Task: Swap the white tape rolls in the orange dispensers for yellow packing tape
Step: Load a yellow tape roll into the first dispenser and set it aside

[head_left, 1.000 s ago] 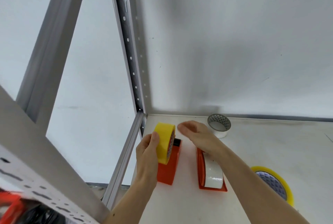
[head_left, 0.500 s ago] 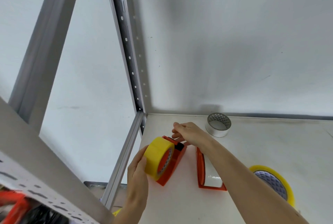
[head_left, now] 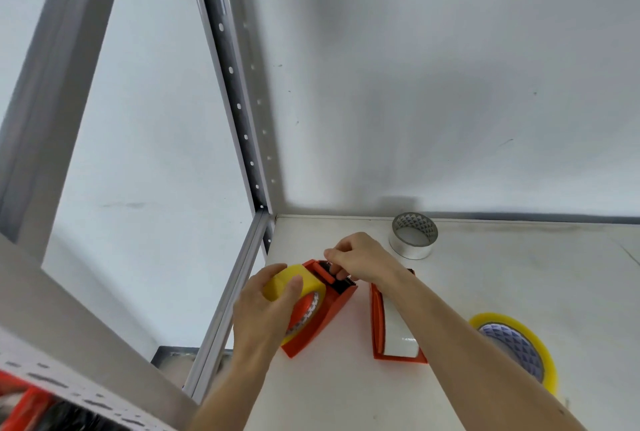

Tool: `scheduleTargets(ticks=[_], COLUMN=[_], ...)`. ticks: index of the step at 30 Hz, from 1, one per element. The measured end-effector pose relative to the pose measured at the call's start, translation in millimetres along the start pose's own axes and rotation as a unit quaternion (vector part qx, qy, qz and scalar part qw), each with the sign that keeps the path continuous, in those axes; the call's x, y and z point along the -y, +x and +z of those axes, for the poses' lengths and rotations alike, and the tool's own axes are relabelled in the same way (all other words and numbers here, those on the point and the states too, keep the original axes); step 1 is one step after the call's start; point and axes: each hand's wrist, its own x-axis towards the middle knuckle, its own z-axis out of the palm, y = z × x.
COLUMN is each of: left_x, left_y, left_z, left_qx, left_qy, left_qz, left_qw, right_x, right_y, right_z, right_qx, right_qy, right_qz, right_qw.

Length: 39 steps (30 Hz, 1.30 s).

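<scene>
A yellow tape roll [head_left: 304, 286] sits in the left orange dispenser [head_left: 327, 316], which is tilted on the white shelf. My left hand [head_left: 263, 309] grips that roll from the left. My right hand [head_left: 360, 259] pinches at the front of this dispenser, near its black cutter, with the fingers closed; what they hold is too small to tell. A second orange dispenser [head_left: 377, 319] stands to the right with a white roll [head_left: 401, 333] inside, partly hidden by my right forearm.
A loose white roll [head_left: 414, 236] stands near the back wall. Another yellow roll [head_left: 516, 347] lies flat at the right. A perforated metal shelf post [head_left: 239, 108] rises at the back left corner, and the shelf's left edge rail [head_left: 225, 309] runs beside my left hand.
The yellow roll went from held above the left dispenser down into it. The dispenser tilted to the right. My right hand came in from above to the dispenser's front end.
</scene>
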Motion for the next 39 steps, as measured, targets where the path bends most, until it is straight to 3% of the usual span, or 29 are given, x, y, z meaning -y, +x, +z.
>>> scheduleTargets(ticks=[4,9,16,19,22,26,33,39], left_x=[-2.2,8.8,20.7,23.8,22.4,12.6,10.4,14.8], left_y=[-2.3,0.8,4.9,2.1,3.6,6.0,6.8,-1.4], left_z=[-2.5,-11.8,-10.9,-10.0,-3.0,6.4,8.4,7.5], left_qx=[0.036,0.069,0.075,0.053,0.011,0.006,-0.001,-0.037], left_qy=[-0.123,-0.243,-0.257,-0.211,-0.033,0.162,0.105,0.06], left_qz=[-0.068,-0.072,-0.035,-0.019,0.051,0.115,0.085,0.064], left_qw=[0.989,0.965,0.963,0.976,0.998,0.98,0.991,0.995], right_x=[1.6,1.0,1.1,4.9,6.8,8.6,19.7,32.5], right_y=[1.8,4.5,3.7,2.2,0.2,-2.4,-13.4,-25.5], right_z=[1.0,3.4,0.8,0.1,0.1,-1.5,4.4,4.4], right_qx=[0.0,0.008,0.01,0.008,0.013,-0.004,0.013,0.041], right_qy=[-0.011,-0.055,-0.114,-0.104,-0.113,-0.109,-0.096,-0.02], right_qz=[-0.002,0.004,0.014,0.015,0.022,0.027,0.059,0.112], right_qw=[1.0,0.998,0.993,0.994,0.993,0.994,0.994,0.993])
